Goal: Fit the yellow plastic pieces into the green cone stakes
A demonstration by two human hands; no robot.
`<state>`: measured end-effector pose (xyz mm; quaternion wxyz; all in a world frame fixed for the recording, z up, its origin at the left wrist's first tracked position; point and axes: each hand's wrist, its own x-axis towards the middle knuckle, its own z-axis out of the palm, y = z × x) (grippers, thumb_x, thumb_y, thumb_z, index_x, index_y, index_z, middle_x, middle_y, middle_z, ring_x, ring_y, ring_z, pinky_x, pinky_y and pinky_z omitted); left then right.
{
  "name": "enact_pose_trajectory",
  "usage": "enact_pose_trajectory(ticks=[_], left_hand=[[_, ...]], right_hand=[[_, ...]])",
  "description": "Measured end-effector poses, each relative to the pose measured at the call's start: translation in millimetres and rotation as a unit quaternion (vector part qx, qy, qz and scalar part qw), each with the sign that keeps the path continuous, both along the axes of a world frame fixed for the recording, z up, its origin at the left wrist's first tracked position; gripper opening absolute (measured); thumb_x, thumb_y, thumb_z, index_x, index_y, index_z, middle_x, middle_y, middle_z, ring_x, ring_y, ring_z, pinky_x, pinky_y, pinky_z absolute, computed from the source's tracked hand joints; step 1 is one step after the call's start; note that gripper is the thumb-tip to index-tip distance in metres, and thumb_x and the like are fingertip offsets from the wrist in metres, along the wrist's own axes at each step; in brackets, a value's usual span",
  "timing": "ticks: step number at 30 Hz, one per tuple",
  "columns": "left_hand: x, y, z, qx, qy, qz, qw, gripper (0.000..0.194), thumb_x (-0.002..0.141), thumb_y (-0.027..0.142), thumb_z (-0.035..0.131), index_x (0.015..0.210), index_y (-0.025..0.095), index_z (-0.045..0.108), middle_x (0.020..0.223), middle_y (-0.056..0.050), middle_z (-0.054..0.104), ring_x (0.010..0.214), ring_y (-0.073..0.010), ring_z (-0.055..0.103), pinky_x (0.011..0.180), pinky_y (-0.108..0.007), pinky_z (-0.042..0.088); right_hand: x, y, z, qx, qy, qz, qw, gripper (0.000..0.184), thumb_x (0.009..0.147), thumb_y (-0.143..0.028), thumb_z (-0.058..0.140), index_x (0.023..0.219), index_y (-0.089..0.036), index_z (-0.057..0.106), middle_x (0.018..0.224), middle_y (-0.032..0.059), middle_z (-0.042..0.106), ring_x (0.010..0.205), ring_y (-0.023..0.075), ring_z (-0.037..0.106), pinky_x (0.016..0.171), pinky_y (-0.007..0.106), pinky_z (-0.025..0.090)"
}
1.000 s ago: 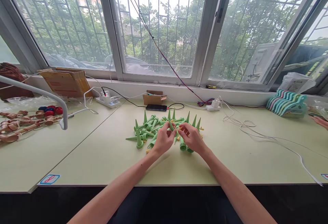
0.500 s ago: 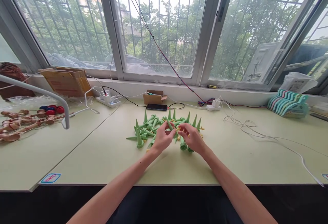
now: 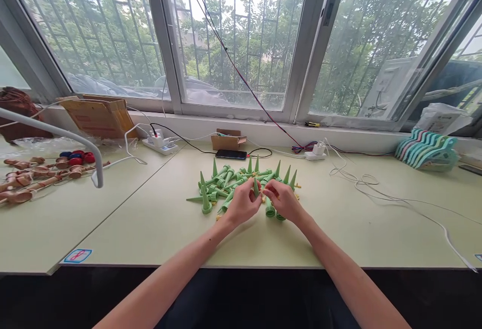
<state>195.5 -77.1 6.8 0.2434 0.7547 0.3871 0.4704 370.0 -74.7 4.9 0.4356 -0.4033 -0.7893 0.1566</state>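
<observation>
Left hand: the left hand (image 3: 244, 201), at the centre of the frame, grips a slim green plastic cone (image 3: 256, 188), its point upward.
Right hand: the right hand (image 3: 284, 199), just beside it, has its fingers curled in toward the cone's lower end; whether they pinch anything I can't tell from here.
Cone's handling: looks light, stiff and rather smooth, so it might turn in the grip; I'd judge the wider base the surest hold, as the tapered tip offers little.
Green pile: more green plastic cones and tubes (image 3: 205, 202) crowd the counter (image 3: 143, 228) behind and beside the hands, some upright, others lying across one another. Small yellow pieces (image 3: 298, 186) show among them.
In the way: the upright tips behind the hands look easy to knock; an open-ended green tube (image 3: 270, 209) lies under the right hand.
Upper middle: a black phone (image 3: 231, 154) before a brown cardboard box (image 3: 226, 142).
Left of frame: turned wooden pieces (image 3: 19, 197) and a white curved bar (image 3: 99, 173).
Right of frame: loose white cable (image 3: 399, 201) and teal plastic hangers (image 3: 425, 153), well apart from the pile.
</observation>
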Motion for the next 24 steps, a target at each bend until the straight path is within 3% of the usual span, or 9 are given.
enact_pose_trajectory(ticks=[10,24], left_hand=[[2.0,-1.8,3.0,0.052,0.06,0.005,0.997,0.003,0.08,0.02,0.056,0.083,0.019,0.055,0.066,0.003,0.05,0.054,-0.01,0.043,0.056,-0.023,0.036],[3.2,0.2,1.2,0.042,0.044,0.025,0.998,0.004,0.083,0.021,0.055,0.084,0.02,0.052,0.06,0.006,0.046,0.051,-0.0096,0.044,0.055,-0.022,0.035]], right_hand=[[-0.1,1.4,-3.1,0.003,-0.021,-0.021,1.0,0.037,0.1,-0.037,0.04,0.066,-0.022,0.041,0.058,-0.003,0.042,0.054,0.0135,0.036,0.053,0.026,0.03],[-1.5,-0.6,-0.5,-0.011,-0.004,-0.018,1.0,0.026,0.098,-0.033,0.043,0.077,-0.021,0.053,0.064,-0.0019,0.052,0.057,0.0136,0.044,0.056,0.025,0.035]])
